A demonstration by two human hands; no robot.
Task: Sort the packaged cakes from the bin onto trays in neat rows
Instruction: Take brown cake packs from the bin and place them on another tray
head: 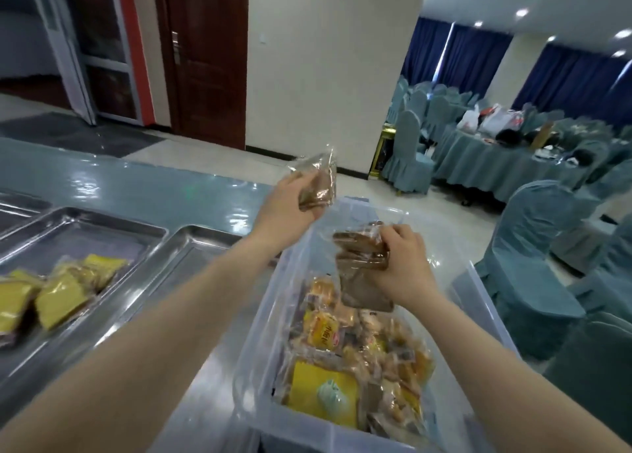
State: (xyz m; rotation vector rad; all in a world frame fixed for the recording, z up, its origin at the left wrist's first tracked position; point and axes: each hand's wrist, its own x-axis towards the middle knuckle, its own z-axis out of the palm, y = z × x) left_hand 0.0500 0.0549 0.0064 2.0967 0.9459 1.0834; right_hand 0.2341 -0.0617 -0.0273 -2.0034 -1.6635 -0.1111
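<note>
Brown packaged cakes (362, 268) are coming out above the clear bin (485, 302): right hand (405, 264) gripping a bunch, left hand (290, 203) pinching one brown cake packet (316, 185). Sorting is looking early: yellow cakes (58, 295) are lying on one steel tray (113, 227), the nearer tray (205, 244) is showing bare, and the bin is holding many packets.

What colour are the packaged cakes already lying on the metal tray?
Yellow cakes in clear wrappers, on the tray; head view, lower left.
</note>
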